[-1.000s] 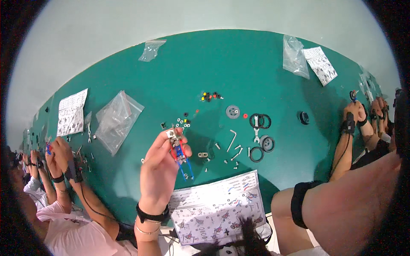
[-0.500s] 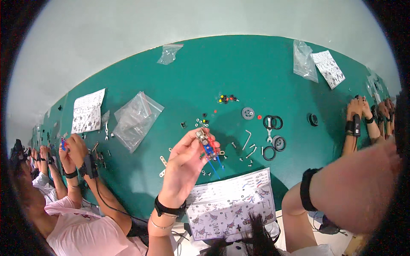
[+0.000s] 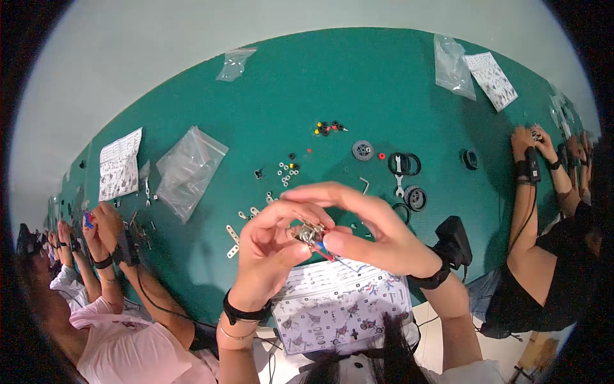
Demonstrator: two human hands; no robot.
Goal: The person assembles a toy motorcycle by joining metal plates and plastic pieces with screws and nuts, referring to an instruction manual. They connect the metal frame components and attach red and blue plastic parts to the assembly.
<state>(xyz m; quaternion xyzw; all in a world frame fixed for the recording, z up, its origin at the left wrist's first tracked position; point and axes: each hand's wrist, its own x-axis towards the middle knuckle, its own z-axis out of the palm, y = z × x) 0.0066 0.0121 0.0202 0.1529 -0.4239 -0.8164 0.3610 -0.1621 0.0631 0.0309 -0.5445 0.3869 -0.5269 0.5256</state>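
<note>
Between the person's two hands, held up over the near part of the table, is a small assembly [image 3: 311, 234] of silvery metal with red and blue parts, a thin blue piece sticking out toward the lower right. The left hand [image 3: 265, 249] pinches it from one side with curled fingers, and the right hand [image 3: 377, 246] arches over and grips it from the other, thumb against it (so much is covered by the fingers that I can't make out its full shape). Just under it, at the near edge of the green table [image 3: 281, 96], lies a printed instruction sheet [image 3: 345, 313] full of little diagrams. Beside the left hand are pale perforated strips [image 3: 233, 240], and beyond the fingertips a scatter of small nuts [image 3: 285, 173]. To the right, past the knuckles, I see a hex key [image 3: 365, 185], partly hidden, a wrench [image 3: 400, 185] with one end at some black rings [image 3: 412, 164], and a grey wheel [image 3: 362, 150]. Farther off sits a cluster of yellow, red and black bits [image 3: 325, 128]. A clear plastic bag [image 3: 188, 173] lies to the left, near a co-worker's hands [image 3: 105, 230].
</note>
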